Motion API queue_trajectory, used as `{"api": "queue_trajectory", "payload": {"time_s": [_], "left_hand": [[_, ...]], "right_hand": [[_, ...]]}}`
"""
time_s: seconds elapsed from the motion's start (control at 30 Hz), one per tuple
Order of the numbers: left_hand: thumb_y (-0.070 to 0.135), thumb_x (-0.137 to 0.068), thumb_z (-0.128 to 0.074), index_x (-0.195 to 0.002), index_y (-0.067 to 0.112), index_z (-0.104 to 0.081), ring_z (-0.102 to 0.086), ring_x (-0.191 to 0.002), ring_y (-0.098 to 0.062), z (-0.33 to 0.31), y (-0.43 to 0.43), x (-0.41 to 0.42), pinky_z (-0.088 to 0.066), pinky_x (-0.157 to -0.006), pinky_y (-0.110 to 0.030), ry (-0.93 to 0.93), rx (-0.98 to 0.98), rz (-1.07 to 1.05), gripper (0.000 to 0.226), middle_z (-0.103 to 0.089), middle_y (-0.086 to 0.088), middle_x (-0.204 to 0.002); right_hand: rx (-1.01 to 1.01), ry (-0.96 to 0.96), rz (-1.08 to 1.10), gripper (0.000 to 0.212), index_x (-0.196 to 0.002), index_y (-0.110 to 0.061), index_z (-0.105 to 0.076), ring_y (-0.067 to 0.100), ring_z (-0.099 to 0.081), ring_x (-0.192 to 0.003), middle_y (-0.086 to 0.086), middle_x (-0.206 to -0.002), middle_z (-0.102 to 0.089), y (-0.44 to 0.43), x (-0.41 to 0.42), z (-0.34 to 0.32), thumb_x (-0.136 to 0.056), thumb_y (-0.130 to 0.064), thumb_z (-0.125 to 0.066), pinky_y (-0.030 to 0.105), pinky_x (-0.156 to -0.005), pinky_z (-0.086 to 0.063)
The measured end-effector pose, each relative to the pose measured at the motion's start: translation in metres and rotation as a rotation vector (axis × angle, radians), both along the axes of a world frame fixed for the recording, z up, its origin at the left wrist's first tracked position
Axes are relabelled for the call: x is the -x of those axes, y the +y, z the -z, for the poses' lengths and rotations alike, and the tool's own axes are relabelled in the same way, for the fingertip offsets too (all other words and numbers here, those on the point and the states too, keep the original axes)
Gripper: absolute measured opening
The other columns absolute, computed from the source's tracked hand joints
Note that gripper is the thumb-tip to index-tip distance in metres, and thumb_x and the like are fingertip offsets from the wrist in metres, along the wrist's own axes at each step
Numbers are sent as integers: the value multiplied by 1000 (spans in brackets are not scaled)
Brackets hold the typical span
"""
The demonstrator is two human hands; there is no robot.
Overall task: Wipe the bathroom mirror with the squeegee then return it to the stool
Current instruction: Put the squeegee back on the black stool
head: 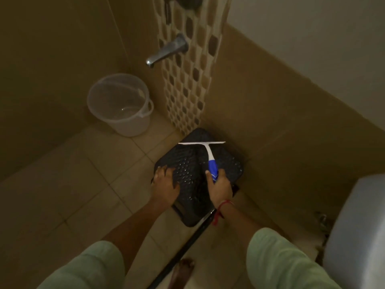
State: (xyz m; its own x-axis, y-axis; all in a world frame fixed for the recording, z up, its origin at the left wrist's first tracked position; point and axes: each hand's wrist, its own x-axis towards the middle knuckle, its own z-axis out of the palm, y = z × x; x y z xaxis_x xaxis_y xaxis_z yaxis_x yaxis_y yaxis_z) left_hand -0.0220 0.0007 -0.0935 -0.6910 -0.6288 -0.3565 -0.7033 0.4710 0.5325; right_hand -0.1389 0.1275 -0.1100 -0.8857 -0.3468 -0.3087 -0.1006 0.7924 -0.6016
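Two hands work over the dark stool (187, 161), which sits on the tiled floor (100, 163) tight against the wall's foot. My right hand (218, 188) is curled around the blue grip of the squeegee (210, 157), whose white blade lies across the stool's far edge, handle running back toward the near right corner. My left hand (164, 184) rests flat, fingers spread, on the stool's near left corner, to my eye steadying the light seat while the tool is handled. I cannot tell whether the squeegee is being lifted or set down; no mirror is in view. A clear bucket (118, 105) stands on the floor beneath the wall spout (166, 51), well apart from the stool.
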Motion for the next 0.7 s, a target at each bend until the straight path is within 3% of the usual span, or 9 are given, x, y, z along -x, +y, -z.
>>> {"api": "queue_trajectory", "payload": {"time_s": [0.07,0.17,0.3,0.43,0.53,0.7], "left_hand": [[16,-84,-57,-132,8,-41,-27,-134,-36,10,-3,-4,-28,-110,-45,5,9,-11,51,-35,-19,-141],[13,-82,-58,-130,7,-45,-35,-128,-37,20,-7,-7,-32,-107,-44,27,22,-14,49,-40,-21,-135],[11,-82,-58,-127,6,-46,-37,-127,-37,27,-8,-2,-32,-107,-47,77,4,-38,47,-43,-21,-133],[12,-82,-58,-129,7,-45,-34,-131,-37,30,-5,1,-30,-108,-48,85,-12,-37,49,-42,-21,-136],[12,-83,-58,-129,6,-45,-35,-129,-38,33,-1,-4,-31,-108,-48,73,-31,-35,48,-42,-22,-135],[11,-83,-58,-128,4,-46,-35,-129,-38,38,4,-12,-30,-108,-47,69,-41,-34,47,-43,-22,-133]], "right_hand": [[27,0,29,21,-84,-25,-39,3,-42,-55,-7,-69,-48,-5,-4,14,-91,-43,-47,10,-47,-24],[14,22,29,19,-85,-25,-39,1,-39,-53,-9,-66,-43,-9,-9,30,-92,-40,-47,13,-46,-24],[32,-48,53,17,-86,-21,-45,11,-51,-63,-7,-69,-48,-14,-12,45,-92,-37,-48,20,-54,-31],[2,-206,99,27,-97,-7,-58,25,-60,-85,11,-91,-61,-8,-6,58,-90,-33,-53,29,-71,-44],[-45,-235,39,32,-96,-2,-61,29,-60,-89,18,-98,-61,-3,-1,60,-88,-33,-57,40,-83,-50],[3,-304,109,23,-95,-7,-61,17,-59,-80,8,-91,-64,-5,3,57,-84,-26,-64,27,-69,-43]]}}
